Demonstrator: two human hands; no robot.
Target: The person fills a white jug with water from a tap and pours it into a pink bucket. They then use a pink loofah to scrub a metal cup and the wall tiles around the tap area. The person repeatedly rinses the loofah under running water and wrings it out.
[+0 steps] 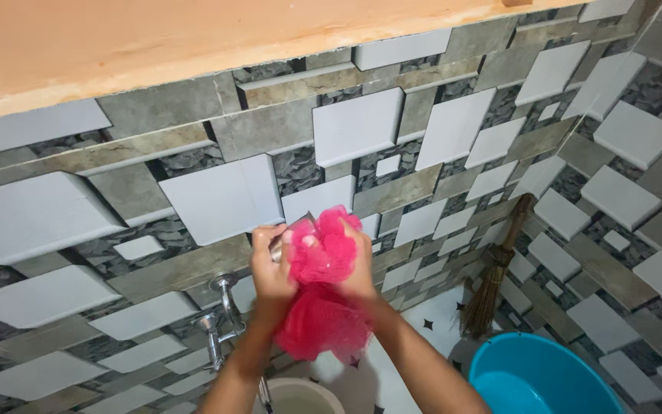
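Both of my hands are raised in front of a tiled wall and close on a pink mesh bath sponge (pixel 322 307). My left hand (pixel 271 264) grips its left side and also touches a small shiny metal object (pixel 297 227) at the top, partly hidden by the mesh. My right hand (pixel 361 264) grips the sponge's right side. Most of the sponge hangs bunched below my hands, between my forearms.
A metal tap (pixel 220 322) juts from the patterned grey and white tiled wall (pixel 224 195) at lower left. A pale bucket (pixel 298 395) stands under it. A blue basin (pixel 534 376) sits at lower right, a straw broom (pixel 492 284) leans in the corner, and an orange painted band (pixel 155 38) runs above.
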